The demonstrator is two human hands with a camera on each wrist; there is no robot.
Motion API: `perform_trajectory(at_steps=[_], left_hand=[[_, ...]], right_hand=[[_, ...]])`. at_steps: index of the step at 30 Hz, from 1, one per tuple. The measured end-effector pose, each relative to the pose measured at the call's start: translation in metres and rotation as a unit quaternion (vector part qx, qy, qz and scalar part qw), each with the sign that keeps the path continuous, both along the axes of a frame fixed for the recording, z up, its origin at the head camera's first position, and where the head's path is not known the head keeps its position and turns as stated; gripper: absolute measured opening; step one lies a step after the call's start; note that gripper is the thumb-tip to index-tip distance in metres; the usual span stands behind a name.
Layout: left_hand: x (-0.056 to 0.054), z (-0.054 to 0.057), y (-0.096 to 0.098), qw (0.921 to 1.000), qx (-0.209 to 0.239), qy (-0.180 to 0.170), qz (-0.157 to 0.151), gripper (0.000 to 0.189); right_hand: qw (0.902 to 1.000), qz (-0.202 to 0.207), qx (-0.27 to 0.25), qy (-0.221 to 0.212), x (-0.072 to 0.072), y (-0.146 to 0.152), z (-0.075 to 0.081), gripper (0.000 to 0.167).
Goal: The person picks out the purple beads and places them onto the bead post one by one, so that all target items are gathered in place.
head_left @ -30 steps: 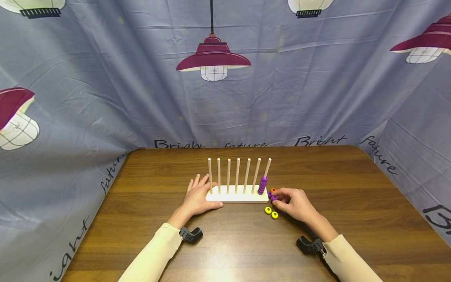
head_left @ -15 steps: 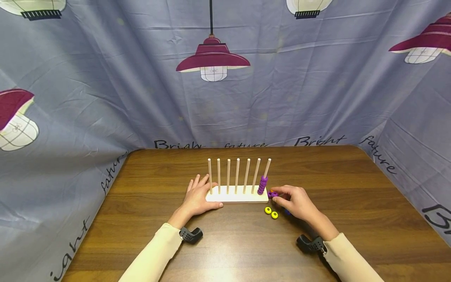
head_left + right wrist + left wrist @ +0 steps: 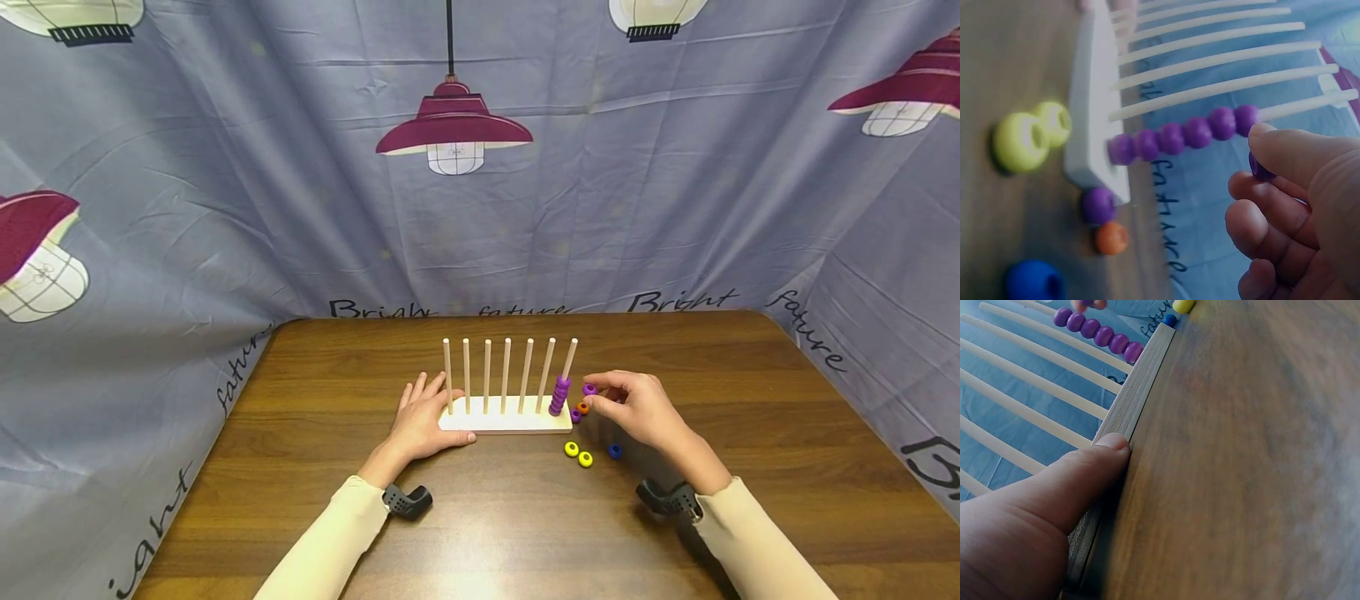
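Note:
A white wooden peg abacus [image 3: 504,417] with several upright rods stands on the table. Its rightmost rod carries a stack of purple beads [image 3: 559,396]. At the left end, my left hand [image 3: 423,421] holds the base, thumb along the front edge and index finger behind. My right hand [image 3: 633,404] pinches a loose purple bead [image 3: 589,389] between thumb and fingers, raised just right of the stacked rod. In the right wrist view, this held bead [image 3: 1261,167] is partly hidden by the thumb.
Beside the base's right end lie another purple bead [image 3: 576,416] and an orange bead [image 3: 582,407]. Two yellow beads [image 3: 578,454] and a blue bead [image 3: 615,451] lie nearer on the brown table [image 3: 495,517]. A grey-blue curtain [image 3: 480,250] stands behind the table.
My right hand has lifted a purple bead up and away from the loose ones, uncovering the orange and blue beads. The left hand has stayed in place on the base.

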State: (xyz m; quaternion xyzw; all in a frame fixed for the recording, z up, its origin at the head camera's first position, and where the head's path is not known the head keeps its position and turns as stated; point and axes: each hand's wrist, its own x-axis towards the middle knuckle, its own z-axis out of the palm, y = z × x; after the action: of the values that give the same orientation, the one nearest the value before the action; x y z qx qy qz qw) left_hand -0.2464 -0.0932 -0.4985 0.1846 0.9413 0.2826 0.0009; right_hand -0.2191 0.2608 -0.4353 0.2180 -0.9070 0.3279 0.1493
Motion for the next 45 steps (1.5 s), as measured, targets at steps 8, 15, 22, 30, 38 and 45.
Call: perform_trajectory(at_steps=[8, 15, 22, 30, 38, 45], left_hand=[[0.001, -0.002, 0.0, 0.9999, -0.011, -0.002, 0.001, 0.074], [0.001, -0.001, -0.001, 1.0, -0.003, -0.002, 0.001, 0.074], [0.001, 0.0, 0.0, 1.0, -0.005, 0.002, 0.0, 0.073], [0.0, -0.001, 0.0, 1.0, -0.002, -0.002, 0.0, 0.074], [0.0, 0.0, 0.0, 1.0, -0.002, 0.0, 0.0, 0.073], [0.0, 0.001, 0.0, 1.0, -0.003, -0.002, 0.0, 0.074]], right_hand=[[0.9994, 0.005, -0.006, 0.033, -0.006, -0.003, 0.02, 0.022], [0.9984, 0.0, -0.008, 0.056, -0.012, -0.007, 0.037, 0.021], [0.9978, 0.001, -0.015, 0.064, -0.017, -0.011, 0.053, 0.021], [0.9984, 0.003, -0.018, 0.053, -0.022, -0.013, 0.067, 0.02], [0.9986, 0.004, -0.026, 0.047, -0.023, -0.017, 0.079, 0.02], [0.9978, 0.02, -0.023, 0.059, -0.024, -0.022, 0.088, 0.02]])
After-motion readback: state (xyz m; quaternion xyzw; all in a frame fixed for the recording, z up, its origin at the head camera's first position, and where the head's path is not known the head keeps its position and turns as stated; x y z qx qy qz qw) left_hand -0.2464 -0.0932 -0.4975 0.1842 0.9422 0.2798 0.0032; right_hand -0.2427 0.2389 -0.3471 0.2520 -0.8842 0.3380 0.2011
